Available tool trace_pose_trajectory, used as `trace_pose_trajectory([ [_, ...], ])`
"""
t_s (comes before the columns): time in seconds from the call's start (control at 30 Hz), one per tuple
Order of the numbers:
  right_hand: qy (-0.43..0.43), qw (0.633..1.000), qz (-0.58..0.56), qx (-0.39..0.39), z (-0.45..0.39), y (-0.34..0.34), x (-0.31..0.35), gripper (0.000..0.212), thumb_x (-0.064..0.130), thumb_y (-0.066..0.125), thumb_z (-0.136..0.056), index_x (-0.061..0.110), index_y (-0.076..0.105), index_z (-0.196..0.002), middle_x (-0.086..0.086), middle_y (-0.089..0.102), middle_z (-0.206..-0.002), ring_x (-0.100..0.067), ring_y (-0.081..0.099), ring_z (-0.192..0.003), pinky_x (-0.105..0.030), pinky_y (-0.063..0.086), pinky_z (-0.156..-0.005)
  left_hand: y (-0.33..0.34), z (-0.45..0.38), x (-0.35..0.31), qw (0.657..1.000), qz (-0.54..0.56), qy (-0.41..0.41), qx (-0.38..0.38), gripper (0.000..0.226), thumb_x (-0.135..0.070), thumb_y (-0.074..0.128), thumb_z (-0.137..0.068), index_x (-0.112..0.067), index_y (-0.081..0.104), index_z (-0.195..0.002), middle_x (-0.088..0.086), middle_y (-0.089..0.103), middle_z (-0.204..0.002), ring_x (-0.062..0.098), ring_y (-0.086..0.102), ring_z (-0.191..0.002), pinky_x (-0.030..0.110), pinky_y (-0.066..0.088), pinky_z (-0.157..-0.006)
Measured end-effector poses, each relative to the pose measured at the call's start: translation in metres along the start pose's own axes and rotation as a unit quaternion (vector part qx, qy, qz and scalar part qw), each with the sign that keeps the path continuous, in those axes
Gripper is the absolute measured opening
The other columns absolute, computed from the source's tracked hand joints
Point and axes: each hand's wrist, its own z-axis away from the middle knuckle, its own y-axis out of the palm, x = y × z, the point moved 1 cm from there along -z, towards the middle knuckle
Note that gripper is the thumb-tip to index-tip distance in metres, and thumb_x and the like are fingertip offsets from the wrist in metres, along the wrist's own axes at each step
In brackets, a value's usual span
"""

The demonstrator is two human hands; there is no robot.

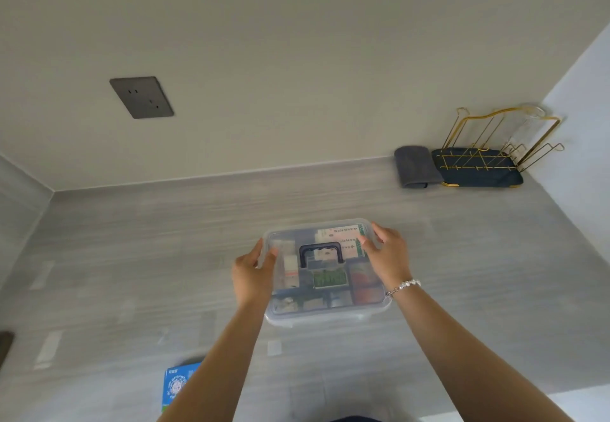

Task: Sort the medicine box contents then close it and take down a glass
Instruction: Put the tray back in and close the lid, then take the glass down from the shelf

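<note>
Both hands grasp the clear medicine box (325,270) mid-counter, left hand (252,271) and right hand (388,253) curled over opposite lid edges. Its long axis runs toward the wall, dark handle (320,251) crosswise. Grey counter (165,240), beige wall with socket (142,97). Far right: folded cloth (416,166), gold rack (488,151). Near edge: blue carton (176,385).

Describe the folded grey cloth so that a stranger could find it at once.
Follow the grey counter to its far right corner, where a gold wire rack stands on a dark tray. The cloth lies just left of that tray, against the wall. It is the only soft, folded thing there.
</note>
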Motion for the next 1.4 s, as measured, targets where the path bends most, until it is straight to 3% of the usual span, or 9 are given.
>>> trace_pose_trajectory([
  [0.07, 0.017, 0.999, 0.039, 0.031, -0.001, 0.002, -0.009, 0.050, 0.037, 0.048, -0.092, 0.021, 0.041, -0.138, -0.013, 0.054, -0.129, -0.028, 0.043, -0.123, -0.037, 0.031, -0.106, 0.002, 0.000, 0.003, 1.000, -0.003, 0.001, 0.016, 0.049, -0.040, 0.052, -0.090, -0.021, 0.047, -0.136, -0.001, 0.063, -0.071, 0.004, 0.045, -0.052, 0.018, 0.037, -0.050],
  [0.17, 0.061, 0.994, -0.023, 0.085, -0.001, -0.001, -0.017, 0.052, 0.050, 0.042, -0.090, 0.035, 0.035, -0.139, -0.008, 0.051, -0.135, -0.028, 0.046, -0.124, -0.038, 0.037, -0.105, 0.004, -0.002, 0.007, 0.997, 0.010, -0.043, 0.062, 0.052, -0.044, 0.047, -0.091, -0.023, 0.043, -0.138, 0.006, 0.059, -0.130, 0.019, 0.060, -0.105, 0.032, 0.049, -0.088],
  [0.27, 0.115, 0.978, -0.071, 0.158, 0.001, -0.008, -0.022, 0.075, 0.061, 0.046, -0.083, 0.026, 0.023, -0.145, -0.003, 0.035, -0.149, -0.027, 0.040, -0.132, -0.039, 0.037, -0.104, 0.000, -0.006, 0.013, 0.986, 0.025, -0.128, 0.100, 0.065, -0.052, 0.048, -0.088, -0.016, 0.037, -0.141, 0.013, 0.050, -0.138, 0.033, 0.051, -0.120, 0.043, 0.044, -0.100],
  [0.47, 0.160, 0.976, -0.037, 0.143, 0.008, -0.021, -0.029, 0.054, 0.065, 0.061, -0.070, 0.012, 0.051, -0.070, -0.004, 0.047, -0.068, -0.021, 0.049, -0.062, -0.028, 0.042, -0.061, -0.016, -0.007, 0.017, 0.992, -0.079, -0.086, 0.043, 0.051, -0.055, 0.062, -0.078, -0.009, 0.062, -0.101, 0.004, 0.063, -0.087, 0.026, 0.060, -0.082, 0.032, 0.046, -0.068],
  [0.67, 0.070, 0.997, 0.008, 0.025, 0.022, -0.009, -0.018, 0.029, 0.037, 0.059, -0.085, 0.021, 0.054, -0.061, 0.010, 0.048, -0.049, -0.006, 0.046, -0.046, -0.018, 0.030, -0.041, -0.013, 0.008, 0.012, 0.998, -0.060, -0.024, 0.029, 0.043, -0.039, 0.060, -0.086, -0.016, 0.039, -0.055, -0.003, 0.033, -0.048, 0.013, 0.029, -0.046, 0.026, 0.023, -0.049],
  [0.87, 0.037, 0.999, 0.006, -0.022, 0.018, -0.006, -0.013, 0.027, 0.028, 0.059, -0.087, 0.024, 0.054, -0.060, 0.009, 0.045, -0.042, -0.010, 0.047, -0.047, -0.009, 0.037, -0.041, -0.010, 0.003, 0.004, 0.998, -0.065, 0.002, 0.011, 0.032, -0.035, 0.058, -0.088, -0.025, 0.064, -0.117, -0.001, 0.055, -0.055, 0.010, 0.039, -0.046, 0.023, 0.030, -0.043],
  [1.0, 0.039, 0.997, -0.059, -0.025, 0.000, -0.008, 0.006, 0.020, 0.028, 0.062, -0.085, 0.012, 0.070, -0.093, -0.012, 0.072, -0.075, -0.028, 0.067, -0.074, -0.026, 0.050, -0.058, -0.014, -0.021, -0.014, 1.000, -0.016, 0.007, 0.006, 0.037, -0.033, 0.060, -0.086, -0.026, 0.060, -0.123, -0.009, 0.058, -0.061, 0.009, 0.046, -0.053, 0.022, 0.037, -0.050],
  [1.17, 0.025, 0.995, -0.099, 0.009, -0.050, -0.003, 0.036, 0.012, 0.021, 0.064, -0.083, 0.016, 0.069, -0.092, 0.007, 0.057, -0.057, -0.009, 0.050, -0.051, -0.008, 0.034, -0.039, -0.015, -0.077, -0.045, 1.000, -0.011, -0.003, 0.003, 0.040, -0.031, 0.062, -0.086, -0.021, 0.059, -0.124, -0.001, 0.071, -0.111, 0.020, 0.066, -0.099, 0.022, 0.045, -0.075],
  [1.4, 0.058, 0.990, -0.121, 0.034, -0.102, 0.012, 0.054, 0.016, 0.016, 0.062, -0.083, 0.007, 0.068, -0.095, -0.007, 0.065, -0.081, -0.022, 0.059, -0.076, -0.032, 0.050, -0.071, -0.004, -0.133, -0.060, 0.998, -0.062, -0.026, 0.021, 0.047, -0.034, 0.063, -0.084, -0.021, 0.055, -0.129, 0.005, 0.060, -0.130, 0.027, 0.060, -0.112, 0.027, 0.048, -0.081],
])
